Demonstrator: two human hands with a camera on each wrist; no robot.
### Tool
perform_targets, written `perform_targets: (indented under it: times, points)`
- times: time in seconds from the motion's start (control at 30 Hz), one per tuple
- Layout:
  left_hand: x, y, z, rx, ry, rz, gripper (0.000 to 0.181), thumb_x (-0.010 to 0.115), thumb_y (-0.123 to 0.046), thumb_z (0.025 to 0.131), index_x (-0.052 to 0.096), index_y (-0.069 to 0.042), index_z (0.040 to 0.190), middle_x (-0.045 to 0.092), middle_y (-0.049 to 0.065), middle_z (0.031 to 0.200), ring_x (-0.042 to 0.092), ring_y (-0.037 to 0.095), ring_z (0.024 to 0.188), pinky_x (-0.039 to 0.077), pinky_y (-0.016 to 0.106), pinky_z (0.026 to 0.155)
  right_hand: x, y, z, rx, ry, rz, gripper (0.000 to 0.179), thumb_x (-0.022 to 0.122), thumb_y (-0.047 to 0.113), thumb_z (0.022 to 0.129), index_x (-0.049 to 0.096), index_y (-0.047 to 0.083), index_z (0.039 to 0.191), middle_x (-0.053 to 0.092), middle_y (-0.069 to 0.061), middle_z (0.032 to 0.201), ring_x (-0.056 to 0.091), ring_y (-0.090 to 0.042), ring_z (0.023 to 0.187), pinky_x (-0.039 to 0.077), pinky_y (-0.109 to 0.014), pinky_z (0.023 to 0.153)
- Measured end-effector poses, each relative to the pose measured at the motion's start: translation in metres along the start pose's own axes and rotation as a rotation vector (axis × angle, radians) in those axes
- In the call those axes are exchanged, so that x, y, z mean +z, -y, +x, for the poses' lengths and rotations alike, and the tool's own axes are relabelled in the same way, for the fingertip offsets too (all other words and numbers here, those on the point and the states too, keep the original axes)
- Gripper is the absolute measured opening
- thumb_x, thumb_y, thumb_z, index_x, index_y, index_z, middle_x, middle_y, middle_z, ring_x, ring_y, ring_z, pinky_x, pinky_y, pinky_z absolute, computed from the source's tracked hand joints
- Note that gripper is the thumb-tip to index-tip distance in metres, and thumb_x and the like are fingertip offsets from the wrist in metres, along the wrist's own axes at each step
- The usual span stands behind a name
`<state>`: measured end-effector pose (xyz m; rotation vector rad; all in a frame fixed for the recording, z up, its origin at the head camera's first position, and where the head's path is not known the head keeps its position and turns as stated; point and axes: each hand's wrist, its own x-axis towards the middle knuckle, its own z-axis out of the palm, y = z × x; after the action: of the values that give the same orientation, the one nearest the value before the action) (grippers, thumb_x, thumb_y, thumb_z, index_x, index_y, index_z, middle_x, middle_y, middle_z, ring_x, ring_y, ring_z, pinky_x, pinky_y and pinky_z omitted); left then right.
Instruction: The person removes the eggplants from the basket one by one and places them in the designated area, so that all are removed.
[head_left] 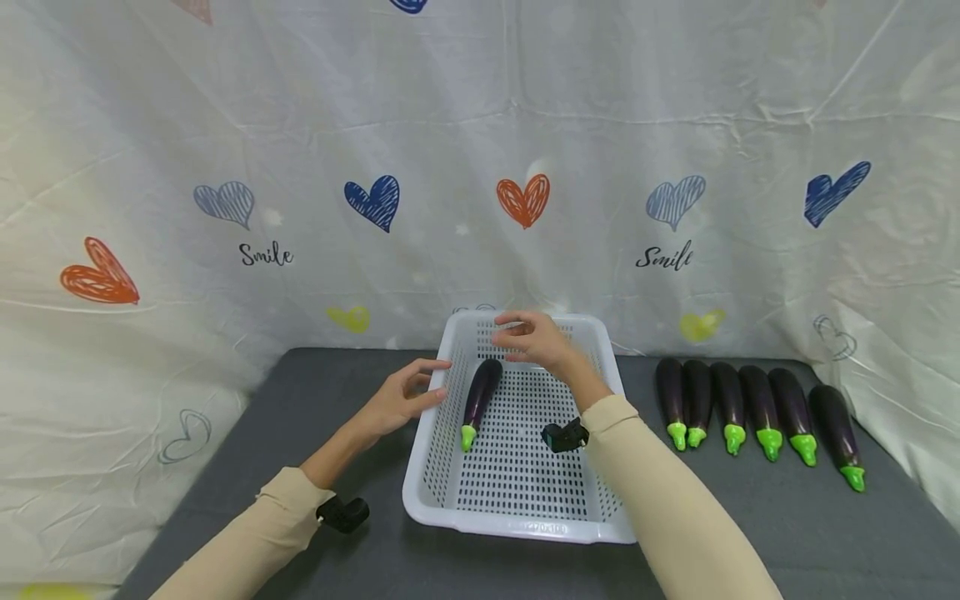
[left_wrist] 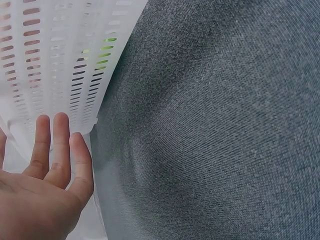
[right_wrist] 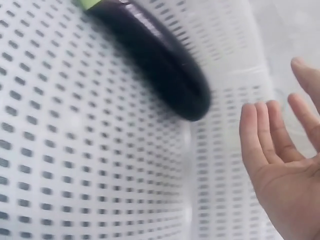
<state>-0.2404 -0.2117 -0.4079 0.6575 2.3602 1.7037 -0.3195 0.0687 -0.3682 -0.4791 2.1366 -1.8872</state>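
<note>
One dark purple eggplant (head_left: 482, 393) with a bright green stem end lies inside a white perforated plastic basket (head_left: 517, 528), toward its left wall. My left hand (head_left: 401, 396) is at the basket's left rim, fingers and thumb spread along the outside; the left wrist view shows its fingers (left_wrist: 61, 150) beside the slotted wall. Over the far part of the basket hovers my right hand (head_left: 534, 340), with nothing in its grasp. In the right wrist view, the relaxed right fingers (right_wrist: 265, 132) are apart from the eggplant's rounded end (right_wrist: 192, 102).
Several more eggplants (head_left: 759, 408) lie in a row on the dark grey cloth (head_left: 720, 508) to the right of the basket. Behind the table hangs a white curtain (head_left: 450, 100) printed with hearts. Black wrist cameras (head_left: 343, 514) sit on both forearms.
</note>
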Motion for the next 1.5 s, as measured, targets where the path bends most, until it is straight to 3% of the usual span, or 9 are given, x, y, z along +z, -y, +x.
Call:
perform_targets:
  times: [0.1, 0.37, 0.63, 1.07, 1.5]
  points:
    - [0.000, 0.001, 0.000, -0.002, 0.000, 0.004, 0.051, 0.063, -0.020, 0.104, 0.045, -0.014, 0.152, 0.054, 0.021, 0.132, 0.062, 0.036, 0.112, 0.057, 0.048, 0.085, 0.005, -0.012, 0.001, 0.003, -0.024, -0.067, 0.055, 0.079, 0.015, 0.093, 0.056, 0.001, 0.141, 0.058, -0.021, 0.131, 0.059, -0.034, 0.119, 0.050, -0.049, 0.098]
    - [0.002, 0.002, 0.002, -0.007, 0.004, -0.001, 0.052, 0.063, -0.020, 0.104, 0.045, -0.014, 0.152, 0.054, 0.021, 0.133, 0.060, 0.036, 0.113, 0.057, 0.048, 0.084, 0.014, -0.040, 0.003, 0.009, -0.038, -0.255, 0.069, 0.087, 0.025, 0.085, 0.056, 0.012, 0.145, 0.050, -0.018, 0.146, 0.045, -0.037, 0.134, 0.044, -0.054, 0.103]
    - [0.003, -0.002, 0.002, -0.003, 0.000, 0.006, 0.051, 0.063, -0.018, 0.104, 0.045, -0.012, 0.151, 0.054, 0.023, 0.132, 0.061, 0.037, 0.112, 0.057, 0.048, 0.083, 0.015, -0.050, 0.000, -0.009, -0.018, -0.320, 0.080, 0.089, 0.024, 0.082, 0.050, 0.013, 0.151, 0.049, -0.019, 0.146, 0.048, -0.039, 0.132, 0.041, -0.054, 0.106]
    - [0.000, 0.001, 0.000, -0.004, -0.005, 0.005, 0.051, 0.063, -0.018, 0.104, 0.045, -0.011, 0.151, 0.053, 0.024, 0.134, 0.061, 0.037, 0.112, 0.057, 0.049, 0.083, 0.026, -0.059, 0.002, 0.043, -0.027, -0.344, 0.086, 0.094, 0.026, 0.075, 0.052, 0.012, 0.149, 0.051, -0.013, 0.146, 0.049, -0.031, 0.130, 0.041, -0.048, 0.107]
    - [0.002, -0.002, 0.002, -0.022, -0.011, 0.013, 0.051, 0.063, -0.018, 0.104, 0.044, -0.013, 0.151, 0.052, 0.025, 0.135, 0.061, 0.039, 0.112, 0.058, 0.049, 0.082, 0.027, -0.058, 0.002, 0.061, -0.035, -0.345, 0.080, 0.094, 0.024, 0.076, 0.056, 0.005, 0.143, 0.056, -0.013, 0.138, 0.053, -0.031, 0.124, 0.044, -0.047, 0.104]
